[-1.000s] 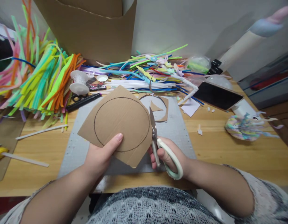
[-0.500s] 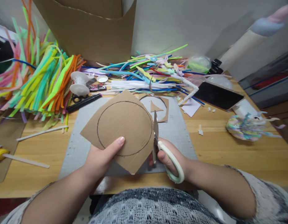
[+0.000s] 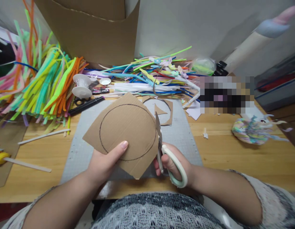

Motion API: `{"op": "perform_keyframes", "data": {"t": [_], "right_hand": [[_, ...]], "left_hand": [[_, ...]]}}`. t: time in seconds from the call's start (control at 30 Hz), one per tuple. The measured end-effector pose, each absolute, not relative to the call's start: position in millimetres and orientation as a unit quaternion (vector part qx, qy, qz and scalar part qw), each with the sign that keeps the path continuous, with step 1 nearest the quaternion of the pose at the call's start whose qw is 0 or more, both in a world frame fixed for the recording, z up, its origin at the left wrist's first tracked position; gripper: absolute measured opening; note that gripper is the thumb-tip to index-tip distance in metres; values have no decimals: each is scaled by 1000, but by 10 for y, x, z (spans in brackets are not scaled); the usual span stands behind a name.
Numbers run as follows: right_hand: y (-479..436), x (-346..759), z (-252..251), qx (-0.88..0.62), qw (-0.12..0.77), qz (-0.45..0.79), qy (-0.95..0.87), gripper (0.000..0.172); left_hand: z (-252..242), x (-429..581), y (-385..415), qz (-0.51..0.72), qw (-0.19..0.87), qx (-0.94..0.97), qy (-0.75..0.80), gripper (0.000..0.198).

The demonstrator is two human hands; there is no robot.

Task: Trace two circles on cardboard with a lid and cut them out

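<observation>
A piece of brown cardboard (image 3: 128, 130) with a dark circle drawn on it is held up in front of me. My left hand (image 3: 105, 160) grips its lower left edge, thumb on top and fingers hidden underneath. In my right hand (image 3: 174, 162) is a pair of scissors (image 3: 177, 170) with pale mint handles. Their upper blade lies along the cardboard's right edge, just outside the drawn line. Beneath is a grey cutting mat (image 3: 183, 143). A cardboard scrap with a round hole (image 3: 169, 119) lies on it, and a small triangular offcut (image 3: 159, 110) sits within the hole.
Bundled coloured pipe cleaners (image 3: 42, 86) fill the left, and more loose ones (image 3: 142, 73) lie along the back. A clear spool (image 3: 82, 86) and a black pen (image 3: 86, 106) are behind the mat. A fuzzy pastel figure (image 3: 251, 130) stands at right; a blurred-out patch covers something beside it.
The scissors have tilted slightly, their tip shifting left and the lower handle end moving down and right. The cardboard and my left hand have barely moved.
</observation>
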State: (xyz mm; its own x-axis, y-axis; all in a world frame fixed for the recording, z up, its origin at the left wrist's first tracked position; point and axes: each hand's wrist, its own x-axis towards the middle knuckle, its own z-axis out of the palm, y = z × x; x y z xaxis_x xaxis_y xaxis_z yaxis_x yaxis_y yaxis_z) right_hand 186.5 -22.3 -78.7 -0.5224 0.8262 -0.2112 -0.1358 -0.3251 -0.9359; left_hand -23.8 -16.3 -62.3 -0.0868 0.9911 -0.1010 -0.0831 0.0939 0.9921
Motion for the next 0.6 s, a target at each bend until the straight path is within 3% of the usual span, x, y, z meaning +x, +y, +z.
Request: {"op": "perform_keyframes", "data": {"t": [0.6], "right_hand": [[-237, 1851, -765, -404, 315, 732, -448, 57]], "left_hand": [[-607, -248, -148, 521, 499, 435, 539, 47]]}}
